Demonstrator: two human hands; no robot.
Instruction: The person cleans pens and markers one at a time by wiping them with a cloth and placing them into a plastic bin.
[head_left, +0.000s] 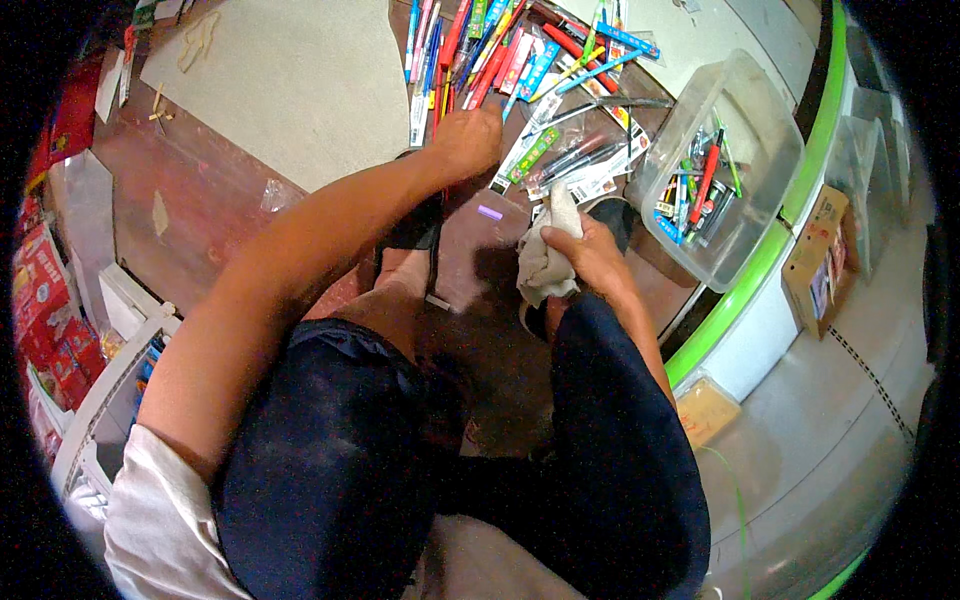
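My left hand (471, 142) reaches down to the near end of a spread of pens and pencils (487, 52) on the floor; its fingertips are hidden behind the hand, so any grip cannot be told. A crumpled whitish cloth (544, 262) is held in my right hand (596, 255), above the floor and close to my knee. Between the two hands lie a green packet (532, 155), clear-wrapped pens (574, 159) and a small purple piece (490, 213). To the right, a clear plastic bin (675, 225) holds pens, a red marker (706, 172) and small packets.
A large pale board (300, 90) lies on the floor at the upper left. Red packages (45, 292) line the far left. A green-edged ledge (720, 315) curves along the right, with a cardboard box (817, 262) beyond. My feet flank the floor area between my hands.
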